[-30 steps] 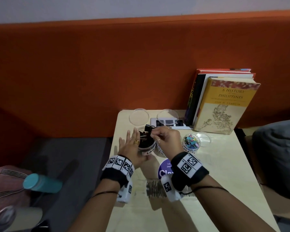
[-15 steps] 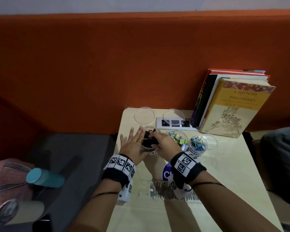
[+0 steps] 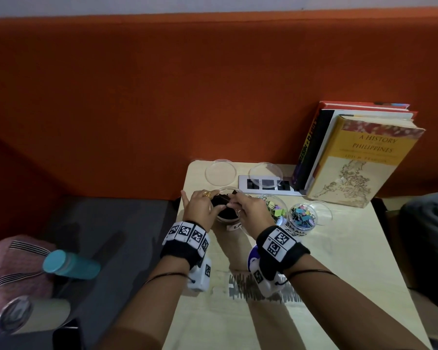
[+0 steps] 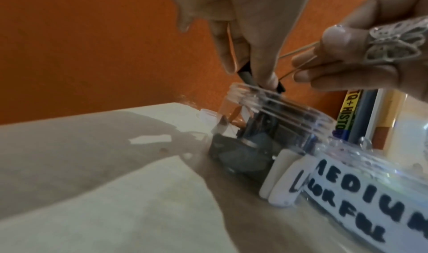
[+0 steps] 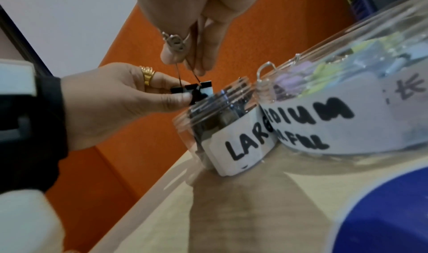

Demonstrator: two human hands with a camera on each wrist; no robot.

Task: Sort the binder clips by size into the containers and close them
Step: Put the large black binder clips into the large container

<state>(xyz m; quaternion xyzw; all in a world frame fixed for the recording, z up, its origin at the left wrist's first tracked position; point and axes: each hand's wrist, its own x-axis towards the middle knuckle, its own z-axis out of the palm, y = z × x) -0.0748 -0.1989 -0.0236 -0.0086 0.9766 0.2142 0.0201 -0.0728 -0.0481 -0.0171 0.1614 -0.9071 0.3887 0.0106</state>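
A clear jar labelled LARGE [image 3: 228, 213] [image 5: 234, 147] holds black binder clips near the table's left edge. Just above its mouth hangs a large black binder clip [image 5: 192, 90] [image 4: 316, 73]. My left hand [image 3: 214, 202] [image 5: 183, 92] pinches its black body between thumb and fingers. My right hand [image 3: 234, 202] [image 5: 185, 59] pinches its wire handles from above. To the right stand the MEDIUM jar [image 3: 276, 209] [image 5: 347, 110] and the small jar [image 3: 302, 218], both open and filled with coloured clips. Three clear lids [image 3: 220, 171] [image 3: 265, 174] [image 3: 324, 210] lie on the table.
Books [image 3: 359, 157] lean against the orange wall at the back right, with a white socket panel [image 3: 268, 184] beside them. A blue round sticker [image 3: 253, 258] lies under my right wrist. Left of the table's edge [image 3: 180, 215] is a grey seat with a teal bottle [image 3: 71, 265].
My right hand has lowered the black clip to the mouth of the LARGE jar. My left hand, spread open beside the jar before, now pinches the clip's body.
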